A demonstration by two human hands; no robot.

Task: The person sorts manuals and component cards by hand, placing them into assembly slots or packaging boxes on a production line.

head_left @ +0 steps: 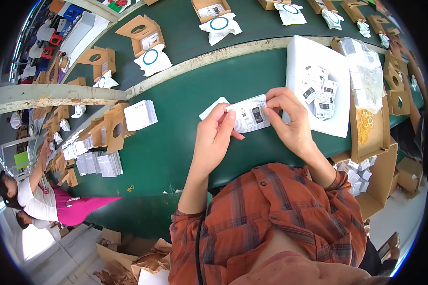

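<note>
Above the green table, a small white folded leaflet with dark printed pictures is held up in front of me. My left hand pinches its left end between thumb and fingers. At the opposite end, my right hand grips the upper right corner with thumb and fingertips. Just behind my left hand, a white paper lies on the table, partly hidden. To the right of my right hand stands a white foam tray with several similar printed leaflets in its hollow.
Beyond a metal rail, a dark belt carries cardboard boxes and white bags with blue rings. Booklet stacks stand left. Rubber bands lie in a carton at right. Co-workers are at far left and right.
</note>
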